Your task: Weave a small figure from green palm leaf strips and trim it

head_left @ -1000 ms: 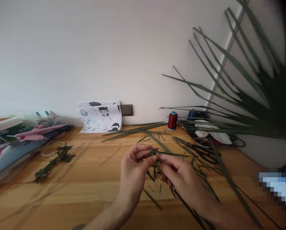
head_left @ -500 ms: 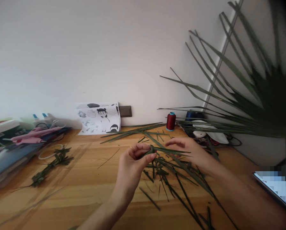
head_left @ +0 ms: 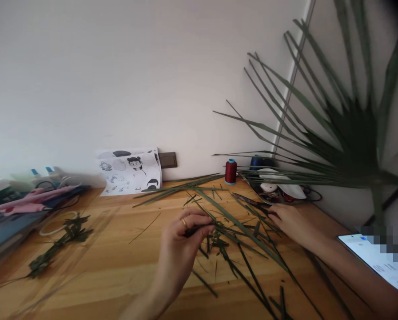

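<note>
My left hand is closed in a pinch, with a ring on one finger. Between its thumb and fingertips is a green palm leaf strip, mostly hidden by the fingers. To the right, my right hand is closed around the handles of a pair of dark scissors, whose blades point left toward the wall. Beneath and between the hands lie several loose leaf strips and cut scraps.
A dark red thread spool stands near the wall. The large palm leaf spreads at the right, above a phone. A woven leaf piece and white ring lie left, near a pink glue gun. Printed paper leans on the wall.
My right hand has moved right, away from the left hand, and closed on the scissors. My left hand has dropped slightly, still pinching the leaf strip. The view has shifted a little.
</note>
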`<state>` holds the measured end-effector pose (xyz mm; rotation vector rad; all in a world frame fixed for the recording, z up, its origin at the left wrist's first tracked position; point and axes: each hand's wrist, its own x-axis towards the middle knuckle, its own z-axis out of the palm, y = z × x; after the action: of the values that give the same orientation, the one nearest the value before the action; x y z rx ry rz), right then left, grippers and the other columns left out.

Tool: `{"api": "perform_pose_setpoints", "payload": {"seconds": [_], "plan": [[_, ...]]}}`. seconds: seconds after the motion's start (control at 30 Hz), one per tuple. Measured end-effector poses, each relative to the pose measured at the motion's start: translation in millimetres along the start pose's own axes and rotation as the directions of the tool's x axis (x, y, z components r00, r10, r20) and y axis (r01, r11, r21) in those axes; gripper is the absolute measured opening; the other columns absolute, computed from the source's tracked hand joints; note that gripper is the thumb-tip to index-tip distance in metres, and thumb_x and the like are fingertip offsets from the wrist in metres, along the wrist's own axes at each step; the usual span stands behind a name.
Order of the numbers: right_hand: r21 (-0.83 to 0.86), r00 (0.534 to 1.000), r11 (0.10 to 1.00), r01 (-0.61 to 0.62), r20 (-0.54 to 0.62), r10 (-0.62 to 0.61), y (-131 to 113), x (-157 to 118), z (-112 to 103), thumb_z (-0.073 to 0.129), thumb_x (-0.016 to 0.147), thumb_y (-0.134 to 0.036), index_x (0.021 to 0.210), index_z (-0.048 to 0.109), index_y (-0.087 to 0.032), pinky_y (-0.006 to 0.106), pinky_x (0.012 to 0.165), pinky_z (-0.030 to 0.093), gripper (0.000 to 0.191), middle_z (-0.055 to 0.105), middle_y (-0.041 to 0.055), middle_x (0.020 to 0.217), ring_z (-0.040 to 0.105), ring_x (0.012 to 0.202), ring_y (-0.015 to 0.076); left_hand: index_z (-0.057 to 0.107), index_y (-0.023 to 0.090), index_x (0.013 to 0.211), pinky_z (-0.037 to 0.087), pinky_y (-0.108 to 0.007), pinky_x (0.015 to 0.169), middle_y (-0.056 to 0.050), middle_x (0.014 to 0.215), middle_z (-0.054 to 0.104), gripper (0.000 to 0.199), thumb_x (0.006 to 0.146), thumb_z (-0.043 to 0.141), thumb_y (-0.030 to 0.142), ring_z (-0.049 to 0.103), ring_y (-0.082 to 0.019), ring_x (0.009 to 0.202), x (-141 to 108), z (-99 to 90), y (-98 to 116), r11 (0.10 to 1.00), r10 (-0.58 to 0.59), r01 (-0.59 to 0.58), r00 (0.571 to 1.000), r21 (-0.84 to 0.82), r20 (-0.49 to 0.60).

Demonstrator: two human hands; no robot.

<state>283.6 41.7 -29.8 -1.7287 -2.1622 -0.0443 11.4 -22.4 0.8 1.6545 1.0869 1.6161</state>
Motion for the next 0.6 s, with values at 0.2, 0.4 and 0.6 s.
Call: {"api": "perform_pose_setpoints", "payload": {"seconds": [0.2,0.4,0.6], "plan": [[0.433,0.984,0.893,0.121,0.068,-0.166,-64.3,-3.6,-32.4,0.033,0.087,-0.038,0.096,0.061,-0.022,0.021,0.076,0.045,0.033,0.065,0.0005,0.097,0.059,0.088,0.0131,0.066,0.020,0.073,0.047,-0.022,0.062,-0.001,0.073,0.066,0.009,0.067,0.066,0.013,0.060,-0.014,0.068,-8.1,-0.6,7.1,0.987,0.083,-0.095,0.992,0.130,0.099],[0.873,0.898,0.487,0.004,0.211,-0.386,-117.6,-9.9,-55.4,0.049,0.081,-0.037,0.087,0.062,-0.018,0.023,0.066,0.043,0.024,0.062,0.0004,0.082,0.056,0.077,0.0134,0.065,0.020,0.069,0.048,-0.025,0.063,-0.002,0.071,0.067,0.001,0.068,0.066,0.021,0.062,-0.016,0.067,-11.0,-1.4,14.1,0.988,-0.031,0.001,0.980,0.153,0.196],[0.832,0.945,0.550,0.071,0.121,-0.305,-118.8,-11.3,-47.6,0.054,0.079,-0.030,0.070,0.056,-0.017,0.021,0.056,0.037,0.015,0.052,-0.0032,0.066,0.048,0.063,0.0096,0.066,0.019,0.064,0.047,-0.024,0.057,-0.002,0.064,0.067,0.004,0.064,0.069,0.021,0.060,-0.015,0.060,-9.4,2.5,16.6,0.986,-0.165,0.157,0.971,0.060,0.170]]}}
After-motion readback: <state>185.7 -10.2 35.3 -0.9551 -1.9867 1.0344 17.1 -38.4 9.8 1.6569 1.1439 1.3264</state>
